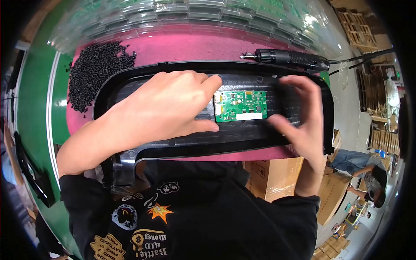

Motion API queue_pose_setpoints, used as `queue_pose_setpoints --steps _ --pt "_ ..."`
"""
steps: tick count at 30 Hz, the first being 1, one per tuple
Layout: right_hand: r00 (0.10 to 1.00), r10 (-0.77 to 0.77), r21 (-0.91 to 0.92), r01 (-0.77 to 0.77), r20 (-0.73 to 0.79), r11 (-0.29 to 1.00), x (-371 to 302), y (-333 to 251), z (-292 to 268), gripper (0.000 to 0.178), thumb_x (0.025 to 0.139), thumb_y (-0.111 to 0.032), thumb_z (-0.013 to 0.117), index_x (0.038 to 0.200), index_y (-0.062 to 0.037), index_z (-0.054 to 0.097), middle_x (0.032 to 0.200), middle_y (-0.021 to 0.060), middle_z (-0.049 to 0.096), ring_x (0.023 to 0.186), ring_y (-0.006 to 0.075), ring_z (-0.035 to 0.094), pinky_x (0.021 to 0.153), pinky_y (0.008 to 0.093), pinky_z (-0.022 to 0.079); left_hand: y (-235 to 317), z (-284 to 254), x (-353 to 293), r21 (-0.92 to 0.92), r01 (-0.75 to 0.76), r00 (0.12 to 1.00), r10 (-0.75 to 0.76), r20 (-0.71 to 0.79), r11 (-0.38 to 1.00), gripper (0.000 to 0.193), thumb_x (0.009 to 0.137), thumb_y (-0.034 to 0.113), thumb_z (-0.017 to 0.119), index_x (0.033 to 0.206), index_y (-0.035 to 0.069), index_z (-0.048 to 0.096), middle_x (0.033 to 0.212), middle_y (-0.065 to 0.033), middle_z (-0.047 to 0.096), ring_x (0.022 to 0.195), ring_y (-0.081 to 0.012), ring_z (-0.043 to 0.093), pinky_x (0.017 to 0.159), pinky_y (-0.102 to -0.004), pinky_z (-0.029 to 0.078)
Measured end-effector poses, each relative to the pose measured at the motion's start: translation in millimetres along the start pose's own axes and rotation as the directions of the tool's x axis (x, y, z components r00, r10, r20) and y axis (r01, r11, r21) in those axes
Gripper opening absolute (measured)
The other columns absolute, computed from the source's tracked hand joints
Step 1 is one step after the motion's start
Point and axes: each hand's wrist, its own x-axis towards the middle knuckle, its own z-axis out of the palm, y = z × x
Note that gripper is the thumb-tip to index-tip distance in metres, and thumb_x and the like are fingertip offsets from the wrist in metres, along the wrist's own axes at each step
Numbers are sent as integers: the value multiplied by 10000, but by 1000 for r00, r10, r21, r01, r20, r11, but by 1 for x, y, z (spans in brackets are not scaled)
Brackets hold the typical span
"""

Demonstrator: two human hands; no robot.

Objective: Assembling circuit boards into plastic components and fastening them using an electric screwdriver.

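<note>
A green circuit board [241,104] with small parts and a white strip lies inside a long black plastic housing [182,146]. My left hand [180,102] is at the board's left end, thumb and fingers apart on either side of its white connectors; whether the fingertips touch the board I cannot tell. To the right of the board, my right hand [305,115] hovers over the housing, slightly blurred, with thumb and fingers spread and nothing between them. My left forearm covers part of the housing's left side.
Small black screws [97,71] are heaped on the pink mat [173,45] at the left. A black electric screwdriver [290,58] with a cable lies behind the housing. Clear plastic trays [195,17] are stacked along the back. Cardboard boxes [273,177] and a person [368,177] are at the right.
</note>
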Motion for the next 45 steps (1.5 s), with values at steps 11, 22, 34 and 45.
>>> queue_pose_setpoints --steps 11,22,34,45 --pt "934 355 -164 -343 48 925 37 66 -104 330 980 -209 541 1295 -113 515 959 39 566 891 121 532 833 292 451 6 -3 2 -139 30 998 -20 67 990 491 810 287 725 1160 20 507 861 -138 602 835 -322 619 719 -422 496" --pt "982 -8 718 145 -191 681 88 -1 3 458 1007 -283 492 1328 -10 313 1123 167 555 1011 264 592 922 394 486 -3 -5 3 -160 50 998 -42 54 986 347 900 236 620 1129 -4 519 903 -180 638 857 -353 637 714 -443 495" --pt "956 -123 931 289 -268 221 75 -47 10 623 974 -458 479 1344 22 335 1079 69 439 1023 197 452 1035 456 323 -6 -2 -3 -78 -153 878 100 -467 985 246 825 153 718 956 -15 594 761 -122 590 649 -277 616 561 -357 491" --pt "958 -105 950 278 -265 140 67 -59 26 723 932 -496 478 1379 46 306 901 31 455 811 119 445 806 327 365 -12 0 0 -88 -356 827 271 -492 930 200 742 -8 716 903 -23 599 727 -116 572 635 -298 596 545 -371 480"
